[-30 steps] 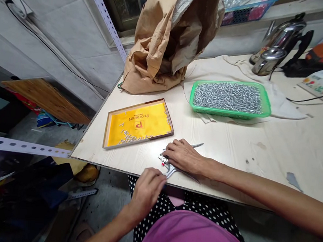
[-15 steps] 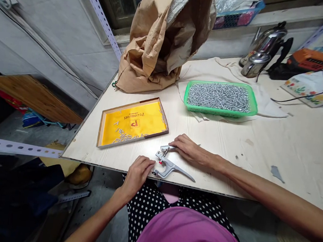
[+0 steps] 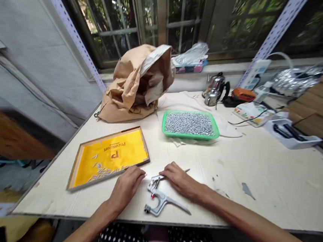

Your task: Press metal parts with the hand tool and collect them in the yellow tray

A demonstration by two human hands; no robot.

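Note:
My right hand (image 3: 179, 180) is wrapped over the upper handle of grey snap pliers (image 3: 168, 200), which lie on the table near its front edge. The lower handle points right, and a red bit shows by the jaws. My left hand (image 3: 127, 184) is closed in a pinch just left of the pliers, a small shiny piece (image 3: 146, 175) showing at the fingertips. Beside that hand is a shallow cardboard tray (image 3: 131, 138) with a yellow bottom. Loose small metal pins (image 3: 100, 173) lie along its near side.
A green plastic basket (image 3: 190, 136) full of metal pins stands on a cloth (image 3: 225, 128) mid-table. Behind the tray sits a large brown paper bag (image 3: 124, 91). Farther right are a metal kettle (image 3: 217, 84), an orange tool (image 3: 243, 94) and a white tray (image 3: 290, 138).
The view has tilted up, showing more of the window. My left hand has moved away from the pliers' jaws toward the cardboard tray. My right hand stays on the upper handle.

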